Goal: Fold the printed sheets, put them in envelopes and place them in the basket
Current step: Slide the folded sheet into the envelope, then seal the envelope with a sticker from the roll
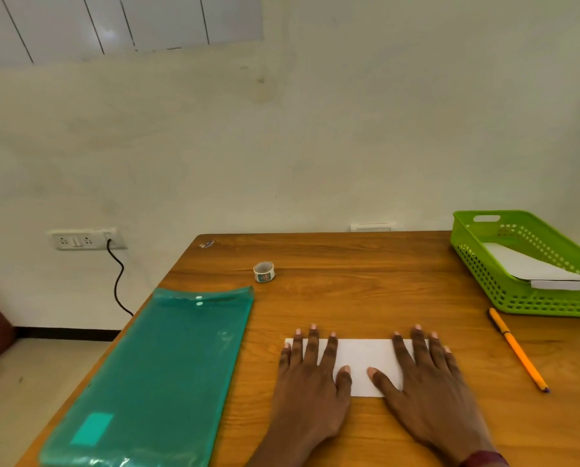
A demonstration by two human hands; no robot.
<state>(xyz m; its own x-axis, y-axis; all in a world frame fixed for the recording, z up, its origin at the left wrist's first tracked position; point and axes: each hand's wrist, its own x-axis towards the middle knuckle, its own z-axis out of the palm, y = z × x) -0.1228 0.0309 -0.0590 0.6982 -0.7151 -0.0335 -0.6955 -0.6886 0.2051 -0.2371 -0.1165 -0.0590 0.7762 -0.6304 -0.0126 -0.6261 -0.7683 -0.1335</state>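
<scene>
Sheet [366, 362] ends hidden under flat left hand [310, 382], right hand [426, 382].

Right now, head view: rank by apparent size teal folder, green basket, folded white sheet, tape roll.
1. Translucent teal plastic folder
2. Green perforated plastic basket, cut off at the right edge
3. Folded white paper sheet, partly under the left hand and right hand
4. Small tape roll

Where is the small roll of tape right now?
Head view: the tape roll sits on the wooden table, left of centre, just past the far right corner of the teal folder and well beyond the left hand.
</scene>
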